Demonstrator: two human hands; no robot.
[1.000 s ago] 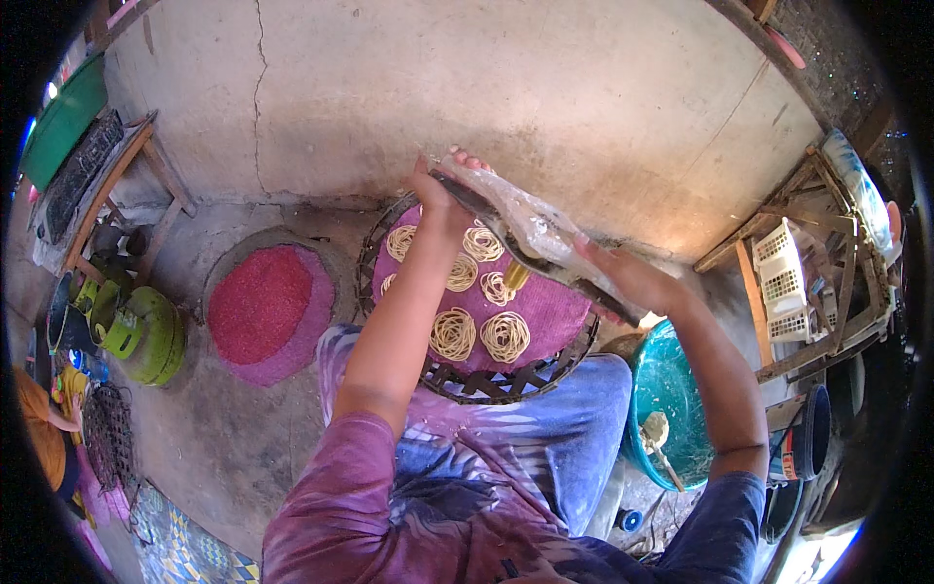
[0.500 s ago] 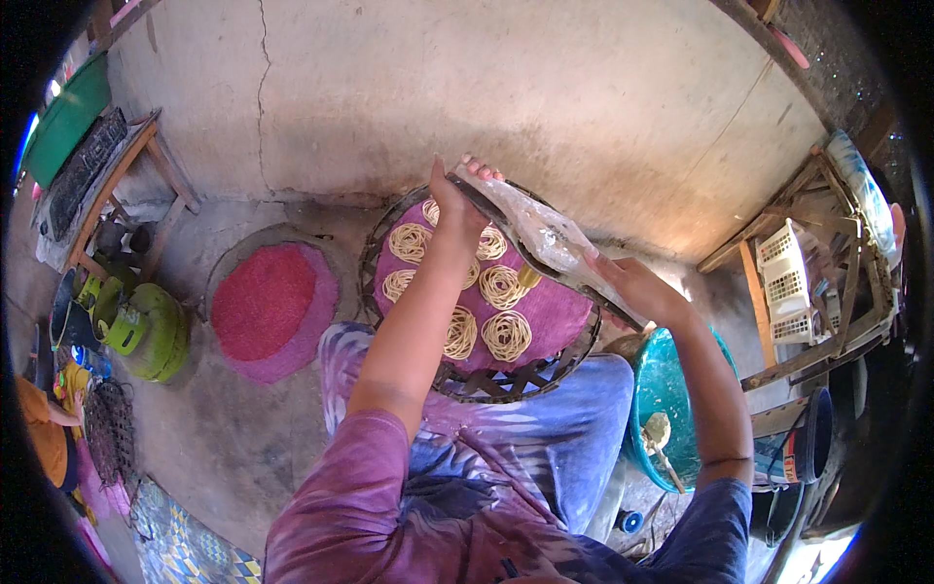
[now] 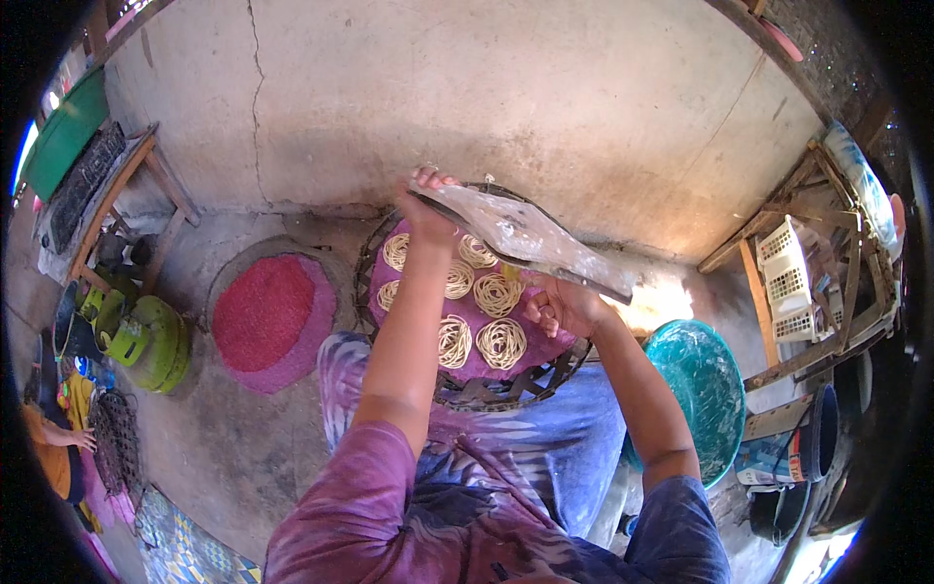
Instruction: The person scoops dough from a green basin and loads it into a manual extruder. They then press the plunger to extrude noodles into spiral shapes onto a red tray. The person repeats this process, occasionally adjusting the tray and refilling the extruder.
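Observation:
My left hand (image 3: 433, 209) grips the far left end of a long pale board (image 3: 530, 234) with a glossy, whitish-smeared top. The board hangs tilted over a round woven tray (image 3: 516, 394). On the tray lies a purple cloth (image 3: 535, 355) bearing several coiled nests of pale strands (image 3: 501, 340). Beneath the board's right part is my right hand (image 3: 564, 310), its fingers curled above the cloth; whether they hold anything is hidden. A small yellowish piece (image 3: 510, 273) shows under the board between the hands. The tray rests against my lap.
A teal basin (image 3: 696, 399), smeared white inside, stands at right beside a bucket (image 3: 822, 433). White baskets (image 3: 786, 277) sit on a wooden rack. At left are a red-and-purple round pad (image 3: 268, 321), a green gas cylinder (image 3: 156, 341) and another person's hand (image 3: 73, 438).
My right hand has left the board's right end and come in under it, fingers curling. The board has shifted left in the view, with my left hand still gripping its end.

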